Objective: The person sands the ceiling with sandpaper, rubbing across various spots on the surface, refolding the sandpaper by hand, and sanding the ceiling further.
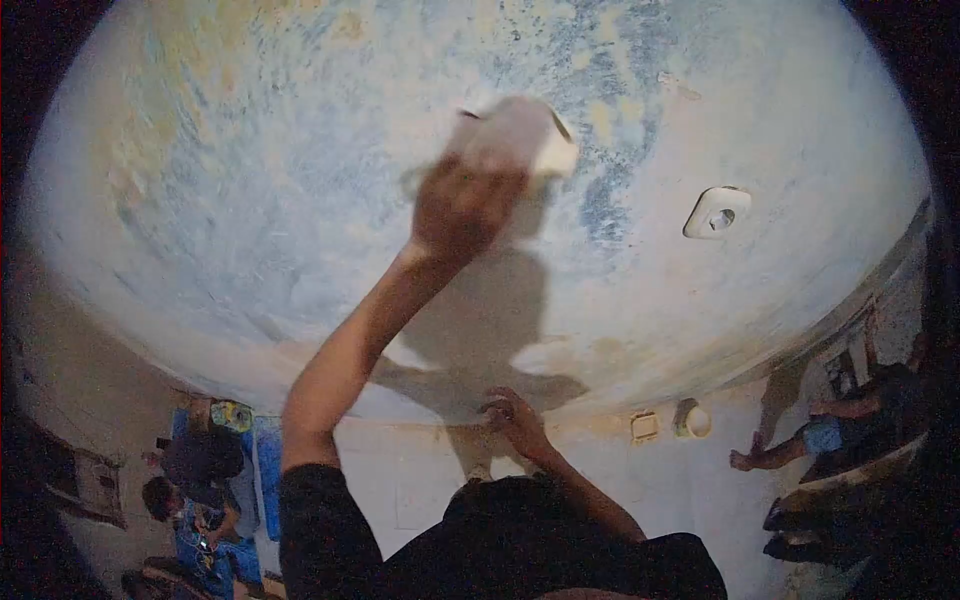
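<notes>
- My left hand [468,200] grips a pale pad [527,132] over the patchy blue-white surface [290,230]; blur hides how each finger sits.
- My right hand [517,420] is lower, fingers loosely bent, pinching nothing that I can see.
- I judge the step as rubbing the surface, mid-stroke.
- The next move calls for a flat pad and even pressure, clear of the socket [706,225] well to the right.

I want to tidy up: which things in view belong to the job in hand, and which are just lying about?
Seemingly in the job:
- pale pad in the left hand
- mottled surface

Seemingly just around:
- white square fitting, fixed
- small rectangular frame
- round fitting
- blue panel, purpose unclear
</notes>
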